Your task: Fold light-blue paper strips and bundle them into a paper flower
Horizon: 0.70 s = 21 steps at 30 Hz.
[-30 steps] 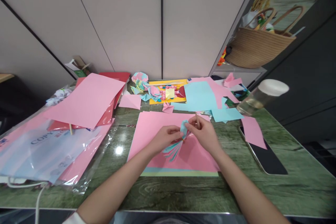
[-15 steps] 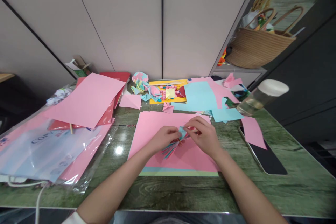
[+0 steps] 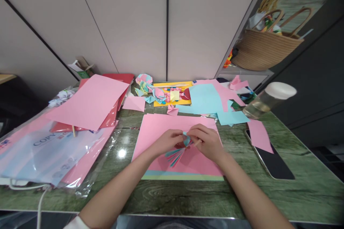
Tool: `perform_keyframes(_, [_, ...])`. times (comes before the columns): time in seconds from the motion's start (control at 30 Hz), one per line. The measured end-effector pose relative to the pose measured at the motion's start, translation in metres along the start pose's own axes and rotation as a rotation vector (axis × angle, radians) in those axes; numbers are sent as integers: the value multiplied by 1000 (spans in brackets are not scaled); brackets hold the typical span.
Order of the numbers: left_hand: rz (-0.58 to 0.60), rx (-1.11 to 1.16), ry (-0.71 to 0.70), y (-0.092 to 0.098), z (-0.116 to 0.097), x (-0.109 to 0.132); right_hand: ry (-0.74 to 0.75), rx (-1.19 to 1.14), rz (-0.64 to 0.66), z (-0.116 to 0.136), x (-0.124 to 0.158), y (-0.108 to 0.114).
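Observation:
A pleated pink and blue paper piece fans out toward me above a stack of pink sheets, which has blue and green sheets at its near edge. Both hands pinch the folded paper at its upper, light-blue end. My left hand is closed on it from the left, thumb and fingers together. From the right, my right hand is closed on it too, fingers curled. The fingers hide part of the folds.
Left lie a plastic bag of paper and a large pink sheet. Paper flowers, a yellow tray and blue paper stand behind. Right are a bottle and a phone.
The fanned paper has tilted slightly and its pleats spread more visibly. My right fingers have curled in lower and closer around its upper end.

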State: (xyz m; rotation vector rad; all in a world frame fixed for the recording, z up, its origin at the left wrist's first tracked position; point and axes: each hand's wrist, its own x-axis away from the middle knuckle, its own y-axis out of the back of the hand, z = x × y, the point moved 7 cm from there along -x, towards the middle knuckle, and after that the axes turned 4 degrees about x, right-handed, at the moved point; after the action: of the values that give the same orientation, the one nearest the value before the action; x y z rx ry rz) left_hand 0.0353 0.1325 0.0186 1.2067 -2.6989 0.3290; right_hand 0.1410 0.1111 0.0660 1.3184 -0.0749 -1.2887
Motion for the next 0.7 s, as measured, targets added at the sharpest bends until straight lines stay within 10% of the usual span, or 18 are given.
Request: perform_keyframes(0.7, [-247,-162,-121,26,0,-7,-343,-65,335,-27,-6,-11])
